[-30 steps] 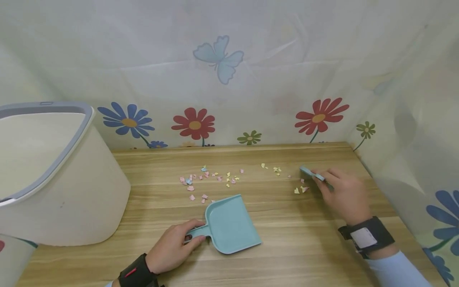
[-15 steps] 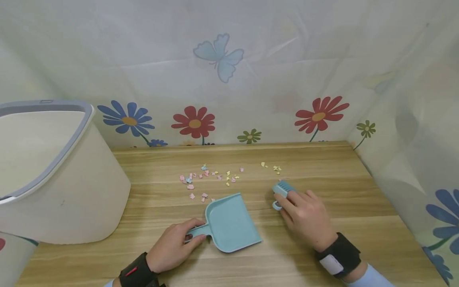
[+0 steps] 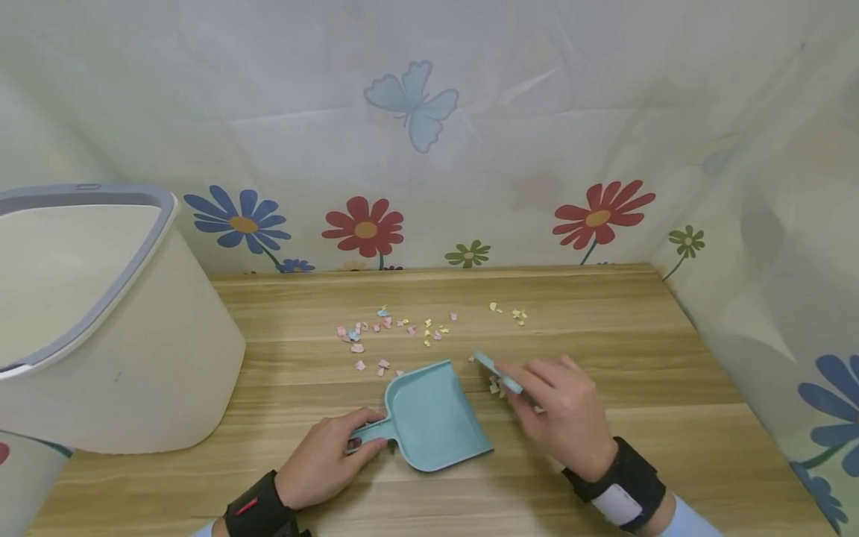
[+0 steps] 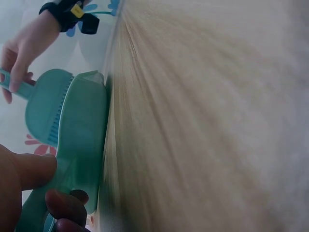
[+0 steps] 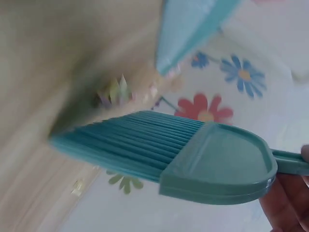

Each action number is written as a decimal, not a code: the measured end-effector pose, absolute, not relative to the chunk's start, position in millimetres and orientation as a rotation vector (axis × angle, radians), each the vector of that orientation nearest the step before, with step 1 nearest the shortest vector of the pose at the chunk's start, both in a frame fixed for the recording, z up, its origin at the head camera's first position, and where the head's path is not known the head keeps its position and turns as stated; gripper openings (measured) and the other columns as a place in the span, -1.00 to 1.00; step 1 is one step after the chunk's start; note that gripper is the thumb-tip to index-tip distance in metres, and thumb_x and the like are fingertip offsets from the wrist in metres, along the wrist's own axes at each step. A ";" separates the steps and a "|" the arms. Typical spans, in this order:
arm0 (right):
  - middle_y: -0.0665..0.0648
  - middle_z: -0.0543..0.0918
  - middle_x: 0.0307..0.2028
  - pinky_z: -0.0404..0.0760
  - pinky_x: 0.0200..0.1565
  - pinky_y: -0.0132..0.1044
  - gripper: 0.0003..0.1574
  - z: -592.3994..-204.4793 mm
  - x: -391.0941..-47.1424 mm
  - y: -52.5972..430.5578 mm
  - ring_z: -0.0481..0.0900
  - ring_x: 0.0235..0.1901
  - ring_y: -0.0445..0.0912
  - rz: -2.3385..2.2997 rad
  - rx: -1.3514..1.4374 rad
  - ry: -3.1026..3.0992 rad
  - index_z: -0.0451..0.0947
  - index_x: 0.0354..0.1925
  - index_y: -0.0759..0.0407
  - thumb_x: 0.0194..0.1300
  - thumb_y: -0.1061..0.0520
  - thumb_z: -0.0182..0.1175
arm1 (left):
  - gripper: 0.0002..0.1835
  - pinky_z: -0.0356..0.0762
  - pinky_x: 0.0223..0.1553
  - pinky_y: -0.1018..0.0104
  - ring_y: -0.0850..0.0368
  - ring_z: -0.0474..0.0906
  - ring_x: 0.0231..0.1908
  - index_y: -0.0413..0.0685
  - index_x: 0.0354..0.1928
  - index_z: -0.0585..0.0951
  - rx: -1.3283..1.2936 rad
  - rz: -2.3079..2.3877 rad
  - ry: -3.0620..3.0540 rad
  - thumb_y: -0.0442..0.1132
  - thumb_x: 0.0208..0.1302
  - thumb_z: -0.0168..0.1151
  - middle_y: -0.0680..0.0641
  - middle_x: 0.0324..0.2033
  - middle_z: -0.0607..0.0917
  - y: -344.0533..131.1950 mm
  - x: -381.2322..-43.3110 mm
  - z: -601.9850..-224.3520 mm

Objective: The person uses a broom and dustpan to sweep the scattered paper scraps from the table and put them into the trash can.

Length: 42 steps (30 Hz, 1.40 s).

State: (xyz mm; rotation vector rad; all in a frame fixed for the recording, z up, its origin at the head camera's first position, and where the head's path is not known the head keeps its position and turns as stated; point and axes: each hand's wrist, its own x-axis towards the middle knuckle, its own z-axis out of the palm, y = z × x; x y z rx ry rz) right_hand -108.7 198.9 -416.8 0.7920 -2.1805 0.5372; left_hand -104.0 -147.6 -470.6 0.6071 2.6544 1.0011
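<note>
My left hand (image 3: 329,459) grips the handle of a light teal dustpan (image 3: 432,418), which lies on the wooden table with its front lip facing right. In my right hand (image 3: 564,410) is a small matching hand brush (image 3: 495,371), held by its handle just right of that lip. The right wrist view shows its bristles (image 5: 130,140) slanting down toward the tabletop. A few paper scraps (image 3: 495,386) lie between brush and dustpan, partly hidden by the brush. More pink, yellow and blue scraps (image 3: 387,323) are scattered behind the dustpan, with several yellow scraps (image 3: 519,315) farther right.
A large white bin (image 3: 148,350) with a grey rim stands at the left, its top open. The wooden table (image 3: 570,291) ends at a pale curtain (image 3: 282,134) with flowers and a butterfly, which also runs along the right side.
My right hand has swept the brush leftward from the right of the table to beside the dustpan lip, bringing a few scraps along. The left hand and dustpan have stayed in place.
</note>
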 end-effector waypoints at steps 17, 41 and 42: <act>0.10 0.68 -0.41 0.44 -0.42 -0.15 -0.49 -430.3 -177.7 275.2 0.58 -0.50 -0.06 0.369 0.556 -2.344 0.79 -0.01 0.12 0.00 0.32 0.60 | -0.61 0.58 -0.16 0.37 0.39 0.62 -0.13 0.16 0.16 0.67 0.601 1.005 2.644 0.16 0.46 0.25 0.09 0.05 0.77 -147.2 -102.8 -471.1; -0.03 0.71 -0.36 0.45 -0.37 -0.27 -0.52 -431.5 -102.6 185.5 0.60 -0.46 -0.19 0.499 0.972 -2.290 0.80 -0.07 0.04 -0.04 0.31 0.48 | -0.54 0.48 -0.29 0.47 0.40 0.53 -0.33 -0.07 0.14 0.73 0.580 1.070 2.717 0.09 0.41 0.34 0.00 -0.01 0.80 -143.8 -99.5 -467.9; -0.04 0.71 -0.36 0.43 -0.38 -0.30 -0.56 -428.9 -101.2 183.2 0.58 -0.46 -0.20 0.527 0.981 -2.286 0.80 -0.06 0.03 0.02 0.29 0.48 | -0.54 0.50 -0.27 0.46 0.40 0.53 -0.31 -0.07 0.14 0.73 0.580 1.064 2.720 0.10 0.41 0.33 0.00 0.00 0.80 -143.7 -99.6 -467.8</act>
